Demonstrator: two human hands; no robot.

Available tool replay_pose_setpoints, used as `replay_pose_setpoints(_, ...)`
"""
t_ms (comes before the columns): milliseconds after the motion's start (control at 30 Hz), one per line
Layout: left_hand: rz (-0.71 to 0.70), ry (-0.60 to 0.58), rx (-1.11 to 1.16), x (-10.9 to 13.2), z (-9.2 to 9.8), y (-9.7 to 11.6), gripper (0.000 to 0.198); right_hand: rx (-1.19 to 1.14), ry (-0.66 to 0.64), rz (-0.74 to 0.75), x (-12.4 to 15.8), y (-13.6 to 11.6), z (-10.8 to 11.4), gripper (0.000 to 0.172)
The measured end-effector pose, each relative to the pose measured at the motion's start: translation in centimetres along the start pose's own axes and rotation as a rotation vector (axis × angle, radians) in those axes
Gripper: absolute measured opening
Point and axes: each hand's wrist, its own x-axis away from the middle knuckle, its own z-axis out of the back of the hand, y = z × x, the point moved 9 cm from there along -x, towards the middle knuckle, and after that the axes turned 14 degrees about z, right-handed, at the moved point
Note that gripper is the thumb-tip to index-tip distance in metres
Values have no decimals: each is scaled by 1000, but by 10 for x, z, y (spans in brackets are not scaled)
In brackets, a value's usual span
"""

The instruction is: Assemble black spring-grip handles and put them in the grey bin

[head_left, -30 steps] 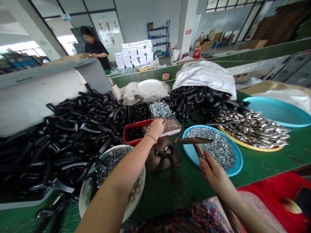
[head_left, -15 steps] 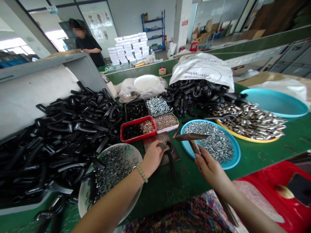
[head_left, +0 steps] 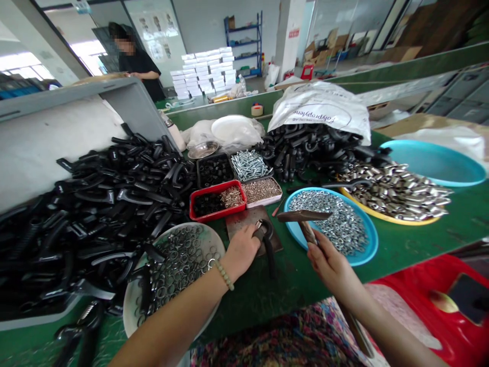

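My left hand [head_left: 240, 252] rests on a black-handled plier-like tool [head_left: 265, 237] and holds its upper end, which has a small metal tip. The tool lies on a dark metal plate [head_left: 239, 227] on the green table. My right hand [head_left: 331, 264] grips the wooden handle of a small hammer [head_left: 303, 215], raised with its steel head level above a blue plate of hex nuts [head_left: 332, 239]. The hammer is not touching the nuts or the tool.
A white bowl of steel rings [head_left: 179, 267] sits by my left wrist. A large heap of black handles [head_left: 103, 204] fills the left. A yellow plate of metal sleeves [head_left: 393, 193], several small trays, and a white sack stand beyond. A person stands far back.
My left hand has moved down from the red tray onto the black tool on the plate. The hammer has stayed in my right hand, and the view has tilted slightly.
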Motion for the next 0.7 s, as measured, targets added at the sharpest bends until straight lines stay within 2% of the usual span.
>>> replay_pose_setpoints(167, 21, -34, 39, 5, 3, 0, 23, 55, -74, 8, 1, -3, -8, 47)
replay_pose_setpoints(267, 74, 24, 193, 14, 13, -9, 21, 116, -171, 81, -4, -19, -18, 45)
replay_pose_setpoints(400, 188, 113, 283, 43, 23, -26, 36, 170, -303, 184, -9, -41, -33, 49)
replay_pose_setpoints(500, 196, 68, 219, 62, 17, -29, 37, 244, -348, 209, -14, -50, -40, 51)
replay_pose_setpoints(633, 165, -2, 161, 67, 5, -29, 31, 339, -476, 180, -20, -55, -51, 49)
replay_pose_setpoints(700, 157, 7, 157, 66, 3, -28, 33, 303, -390, 206, -25, -65, -47, 48)
